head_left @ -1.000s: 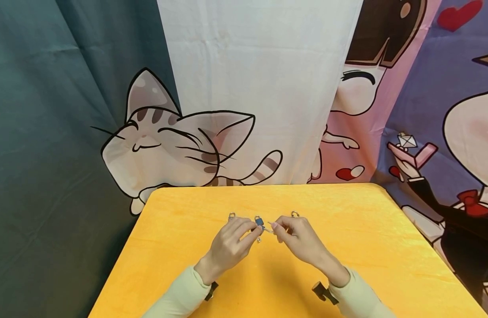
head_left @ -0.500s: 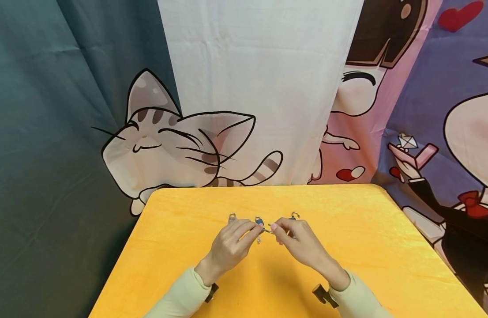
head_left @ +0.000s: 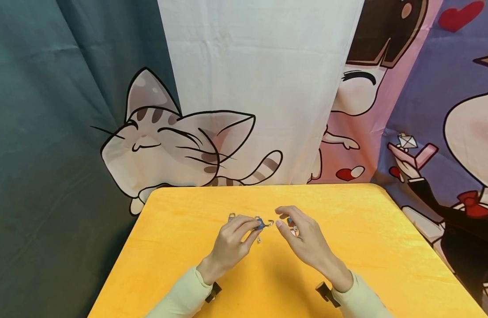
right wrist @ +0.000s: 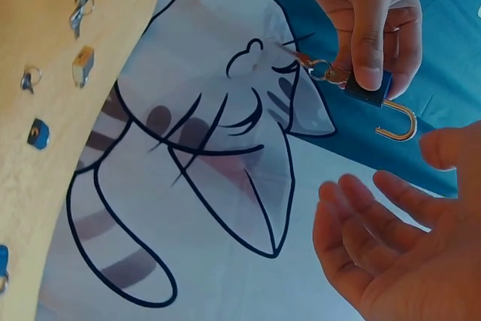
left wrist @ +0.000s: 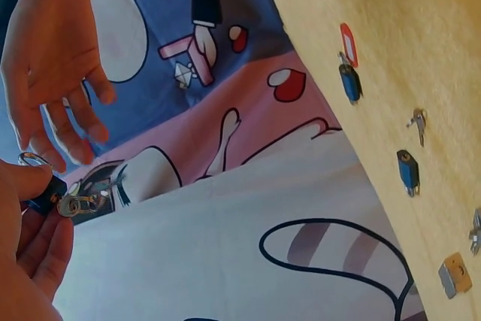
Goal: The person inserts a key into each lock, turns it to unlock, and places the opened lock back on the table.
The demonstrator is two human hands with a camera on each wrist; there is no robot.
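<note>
My left hand [head_left: 231, 238] pinches a small blue padlock [right wrist: 368, 88] between thumb and fingers above the table. Its metal shackle [right wrist: 406, 124] stands open, like a hook, pointing toward my right hand. A key [left wrist: 73, 205] with a ring [right wrist: 319, 70] sticks out at the padlock's opposite end. Just to the right of the shackle is my right hand [head_left: 307, 238], fingers spread and bent a little, with nothing in them. In the right wrist view a gap shows between its fingertips [right wrist: 349, 186] and the shackle.
On the yellow table [head_left: 347, 212] lie two more blue padlocks, one [left wrist: 407, 172] near some keys [left wrist: 418, 125], the other [left wrist: 349, 83] by a red tag [left wrist: 349, 43]. A silver padlock [left wrist: 455, 276] lies to the left, near more keys [left wrist: 476, 232]. Printed curtains [head_left: 268, 88] hang behind.
My right hand has let go of the padlock's shackle, spread its fingers and shifted slightly up and away. The shackle now turns its hook upward in the head view; my left hand keeps its grip.
</note>
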